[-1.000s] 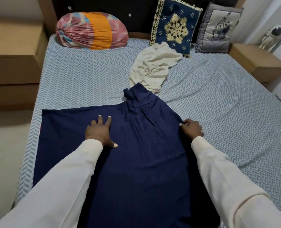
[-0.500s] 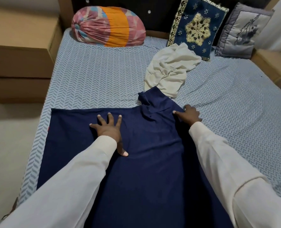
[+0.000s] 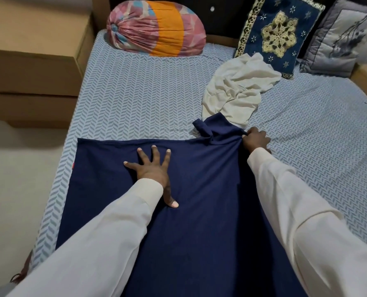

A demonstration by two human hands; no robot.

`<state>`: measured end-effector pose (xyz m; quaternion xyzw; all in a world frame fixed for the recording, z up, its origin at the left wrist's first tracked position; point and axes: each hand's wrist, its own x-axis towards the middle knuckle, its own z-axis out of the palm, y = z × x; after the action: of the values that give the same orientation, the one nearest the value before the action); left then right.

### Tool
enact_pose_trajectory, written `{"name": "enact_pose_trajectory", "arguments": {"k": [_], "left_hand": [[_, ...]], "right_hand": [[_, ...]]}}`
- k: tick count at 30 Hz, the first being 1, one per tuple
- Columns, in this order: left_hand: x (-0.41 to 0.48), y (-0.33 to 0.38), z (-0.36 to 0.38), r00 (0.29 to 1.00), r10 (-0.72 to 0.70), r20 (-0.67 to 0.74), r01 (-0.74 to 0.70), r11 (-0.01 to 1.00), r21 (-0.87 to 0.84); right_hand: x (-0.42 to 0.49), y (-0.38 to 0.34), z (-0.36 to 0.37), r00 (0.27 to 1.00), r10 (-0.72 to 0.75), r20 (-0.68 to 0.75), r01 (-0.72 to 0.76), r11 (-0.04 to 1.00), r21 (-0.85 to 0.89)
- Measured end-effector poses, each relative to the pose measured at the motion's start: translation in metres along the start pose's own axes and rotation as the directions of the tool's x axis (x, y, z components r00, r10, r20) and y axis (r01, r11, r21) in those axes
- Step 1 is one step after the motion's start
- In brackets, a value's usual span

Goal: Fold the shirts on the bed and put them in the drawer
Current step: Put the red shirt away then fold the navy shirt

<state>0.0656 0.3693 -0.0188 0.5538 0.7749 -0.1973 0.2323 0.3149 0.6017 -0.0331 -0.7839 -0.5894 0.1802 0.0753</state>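
A navy blue shirt (image 3: 201, 211) lies spread flat across the near part of the bed (image 3: 135, 99). My left hand (image 3: 152, 170) presses flat on its upper middle with fingers splayed. My right hand (image 3: 256, 139) pinches the cloth at the shirt's upper right edge, just beside the bunched sleeve that sticks out toward the far side. A crumpled cream shirt (image 3: 236, 91) lies beyond it on the bed, touching the navy sleeve. No drawer is in view.
A round pink and orange bolster (image 3: 156, 31), a blue embroidered cushion (image 3: 277, 33) and a grey cushion (image 3: 339, 37) line the headboard. Brown box-like furniture (image 3: 34, 61) stands left of the bed, above pale floor (image 3: 13, 189).
My right hand has slid up the shirt's right edge toward the sleeve and now pinches the cloth there. My left hand has spread its fingers and moved slightly forward.
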Motion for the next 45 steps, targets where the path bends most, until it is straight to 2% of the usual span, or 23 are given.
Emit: {"name": "enact_pose_trajectory", "arguments": {"k": [4, 7, 9, 12, 14, 16, 18, 19, 21, 24, 27, 30, 33, 36, 39, 42, 45], "left_hand": [[-0.005, -0.003, 0.001, 0.999, 0.009, -0.044, -0.009, 1.000, -0.013], [-0.013, -0.006, 0.006, 0.994, -0.011, -0.109, 0.010, 1.000, -0.009], [-0.026, -0.005, 0.012, 0.980, -0.018, -0.200, 0.024, 0.999, 0.026], [-0.049, 0.000, 0.028, 0.931, 0.031, -0.363, 0.011, 0.994, 0.112], [-0.074, 0.007, 0.046, 0.876, 0.096, -0.472, -0.037, 0.990, 0.134], [-0.099, 0.014, 0.070, 0.831, 0.172, -0.529, -0.134, 0.985, 0.110], [-0.127, 0.022, 0.094, 0.809, 0.253, -0.531, -0.269, 0.962, 0.048], [-0.138, 0.024, 0.105, 0.791, 0.301, -0.532, -0.340, 0.940, 0.026], [-0.160, 0.028, 0.124, 0.750, 0.397, -0.529, -0.455, 0.890, 0.023], [-0.192, 0.024, 0.146, 0.718, 0.496, -0.487, -0.541, 0.839, 0.058], [-0.216, 0.012, 0.163, 0.716, 0.557, -0.422, -0.589, 0.806, 0.064], [-0.237, -0.003, 0.173, 0.750, 0.597, -0.286, -0.603, 0.794, 0.076], [-0.258, -0.015, 0.179, 0.790, 0.588, -0.173, -0.584, 0.808, 0.076], [-0.274, -0.029, 0.189, 0.813, 0.576, -0.092, -0.574, 0.818, 0.047], [-0.288, -0.049, 0.194, 0.835, 0.551, -0.009, -0.550, 0.834, 0.036], [-0.297, -0.064, 0.191, 0.864, 0.499, 0.059, -0.502, 0.853, 0.141], [-0.301, -0.075, 0.193, 0.909, 0.415, 0.044, -0.411, 0.870, 0.271]], "right_hand": [[-0.013, 0.022, -0.017, 0.984, -0.156, 0.087, 0.157, 0.988, -0.011], [-0.051, 0.049, -0.032, 0.983, -0.182, 0.000, 0.182, 0.982, -0.054], [-0.089, 0.073, -0.036, 0.978, -0.205, -0.043, 0.204, 0.978, -0.040], [-0.141, 0.119, -0.036, 0.975, -0.220, -0.029, 0.218, 0.974, -0.065], [-0.178, 0.157, -0.041, 0.985, -0.148, -0.086, 0.143, 0.988, -0.054], [-0.211, 0.192, -0.047, 0.986, 0.046, -0.162, -0.043, 0.999, 0.022], [-0.236, 0.228, -0.050, 0.965, 0.211, -0.155, -0.202, 0.977, 0.075], [-0.245, 0.242, -0.050, 0.964, 0.235, -0.127, -0.226, 0.970, 0.087], [-0.258, 0.264, -0.051, 0.966, 0.247, -0.075, -0.237, 0.963, 0.128], [-0.280, 0.277, -0.057, 0.954, 0.295, -0.049, -0.279, 0.937, 0.208], [-0.308, 0.287, -0.058, 0.955, 0.294, 0.040, -0.296, 0.933, 0.204], [-0.334, 0.311, -0.049, 0.941, 0.300, 0.160, -0.330, 0.918, 0.219], [-0.357, 0.330, -0.052, 0.940, 0.274, 0.203, -0.319, 0.916, 0.242], [-0.366, 0.343, -0.058, 0.941, 0.301, 0.157, -0.337, 0.889, 0.312], [-0.359, 0.364, -0.040, 0.922, 0.248, 0.298, -0.346, 0.873, 0.343], [-0.386, 0.347, -0.052, 0.923, 0.189, 0.336, -0.293, 0.910, 0.293], [-0.395, 0.343, -0.064, 0.927, 0.200, 0.316, -0.322, 0.858, 0.400]]}}
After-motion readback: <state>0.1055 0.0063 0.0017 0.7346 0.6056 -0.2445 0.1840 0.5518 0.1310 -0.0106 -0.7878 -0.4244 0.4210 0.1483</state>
